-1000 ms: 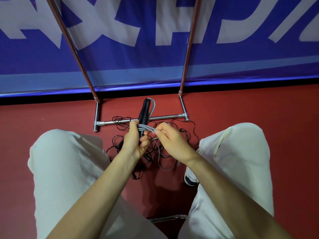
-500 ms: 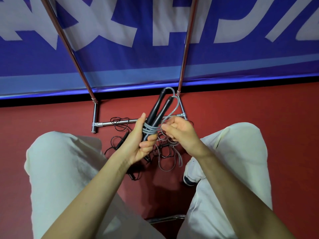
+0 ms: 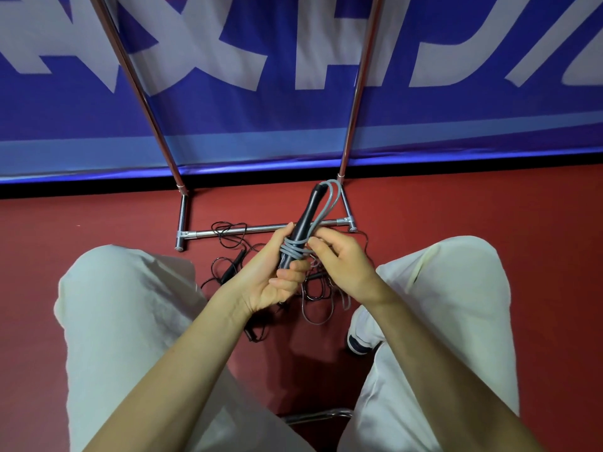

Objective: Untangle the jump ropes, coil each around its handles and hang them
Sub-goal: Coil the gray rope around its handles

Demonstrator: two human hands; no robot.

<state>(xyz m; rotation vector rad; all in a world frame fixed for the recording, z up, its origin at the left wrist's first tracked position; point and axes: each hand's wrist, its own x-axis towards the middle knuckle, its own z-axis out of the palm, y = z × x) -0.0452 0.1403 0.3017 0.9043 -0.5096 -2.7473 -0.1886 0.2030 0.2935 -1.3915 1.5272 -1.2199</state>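
Gripping the black handles (image 3: 305,220) in my left hand (image 3: 274,272), I pinched the grey rope (image 3: 295,251) wound around them with my right hand (image 3: 339,259), above the tangled black rope (image 3: 228,256) on the floor (image 3: 456,207).

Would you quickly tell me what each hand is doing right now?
Left hand: grips the black handles.
Right hand: pinches the grey rope wrapped around them.

A: What blocks the floor ahead?
B: The tangled ropes (image 3: 313,288) and the rack's base bar (image 3: 261,228), between both knees.
A: Open passage?
B: Bare red floor (image 3: 456,207) right of the rack.
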